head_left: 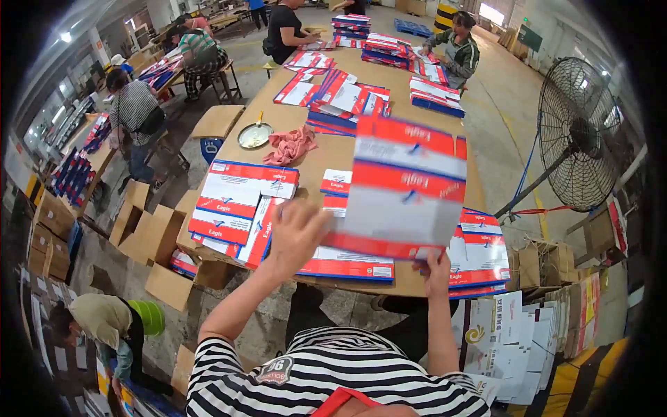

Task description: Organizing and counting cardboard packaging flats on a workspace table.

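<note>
A flat printed carton (399, 208), red and white with small blue marks, is raised at a tilt over the table. My right hand (434, 270) grips its lower right edge, fingers closed. Close to the carton's left edge is my left hand (297, 235), blurred by motion; its fingers look bent, but whether they grip the edge is unclear. Under and beside the left hand lies a stack of flat cartons (233, 198). More cartons (347, 270) lie below the raised one, partly hidden by it, and another stack (479, 254) is at the right edge.
A pink cloth (290, 146) and a round dish with a brush (255, 135) lie on the brown-topped table (316, 163). Carton piles (347, 97) cover its far part. A large fan (580, 132) stands right; open boxes (149, 229) sit left. Several people work around.
</note>
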Demonstrator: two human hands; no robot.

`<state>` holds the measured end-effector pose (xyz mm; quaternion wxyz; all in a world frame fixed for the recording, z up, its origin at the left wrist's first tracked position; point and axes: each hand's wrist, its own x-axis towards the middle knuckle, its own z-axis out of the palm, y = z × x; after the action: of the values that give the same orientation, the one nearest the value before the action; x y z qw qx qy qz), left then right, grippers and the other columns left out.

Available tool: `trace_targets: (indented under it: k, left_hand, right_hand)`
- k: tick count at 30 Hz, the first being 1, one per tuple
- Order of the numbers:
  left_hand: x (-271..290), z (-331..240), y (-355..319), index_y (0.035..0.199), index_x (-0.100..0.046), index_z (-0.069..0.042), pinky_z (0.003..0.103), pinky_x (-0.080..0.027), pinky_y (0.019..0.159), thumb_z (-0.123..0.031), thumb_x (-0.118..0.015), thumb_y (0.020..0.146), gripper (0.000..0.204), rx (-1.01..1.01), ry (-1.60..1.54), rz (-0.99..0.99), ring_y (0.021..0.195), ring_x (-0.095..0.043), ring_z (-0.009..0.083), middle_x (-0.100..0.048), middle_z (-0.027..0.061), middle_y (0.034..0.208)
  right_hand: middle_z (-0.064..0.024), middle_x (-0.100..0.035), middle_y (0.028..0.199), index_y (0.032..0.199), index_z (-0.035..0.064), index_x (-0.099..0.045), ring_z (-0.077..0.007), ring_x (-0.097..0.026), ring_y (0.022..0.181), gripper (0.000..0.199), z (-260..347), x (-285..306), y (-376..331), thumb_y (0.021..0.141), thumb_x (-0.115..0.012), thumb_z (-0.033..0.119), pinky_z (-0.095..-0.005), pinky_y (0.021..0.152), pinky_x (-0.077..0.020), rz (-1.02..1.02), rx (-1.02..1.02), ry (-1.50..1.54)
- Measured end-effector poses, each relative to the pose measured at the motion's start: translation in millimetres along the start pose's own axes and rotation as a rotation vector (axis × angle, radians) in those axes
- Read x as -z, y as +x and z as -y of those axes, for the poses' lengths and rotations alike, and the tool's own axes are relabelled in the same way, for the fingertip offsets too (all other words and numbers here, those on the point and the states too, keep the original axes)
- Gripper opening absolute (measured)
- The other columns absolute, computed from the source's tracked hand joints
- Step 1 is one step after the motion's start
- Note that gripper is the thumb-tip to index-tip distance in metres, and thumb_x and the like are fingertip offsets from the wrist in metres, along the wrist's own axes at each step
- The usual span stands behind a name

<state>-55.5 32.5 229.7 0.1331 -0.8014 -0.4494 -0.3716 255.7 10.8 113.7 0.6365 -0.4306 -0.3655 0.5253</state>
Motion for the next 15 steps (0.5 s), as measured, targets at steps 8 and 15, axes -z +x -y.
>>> trace_targets:
  k: [8, 15]
  left_hand:
    - [-75, 50, -63, 0.111, -0.048, -0.006, 0.043, -0.032, 0.089, -0.011, -0.062, 0.071, 0.042, 0.406, -0.362, 0.086, 0.109, -0.039, 0.0334, -0.044, 0.0168, 0.116]
    - [-149, 52, -174, 0.112, -0.045, -0.007, 0.046, -0.032, 0.088, -0.013, -0.055, 0.073, 0.04, 0.393, -0.02, 0.532, 0.109, -0.04, 0.0314, -0.044, 0.0142, 0.114]
  right_hand:
    - [-0.0075, -0.058, 0.076, 0.103, 0.0056, -0.048, -0.0155, -0.058, 0.059, 0.022, -66, -5, 187, 0.084, -0.054, 0.014, -0.0265, 0.05, -0.049, -0.029, -0.132, 0.134]
    - [-0.0118, -0.058, 0.077, 0.101, -0.0031, -0.05, -0.019, -0.06, 0.058, 0.031, -141, 20, 216, 0.077, -0.06, 0.014, -0.0296, 0.042, -0.0477, -0.409, -0.303, -0.342]
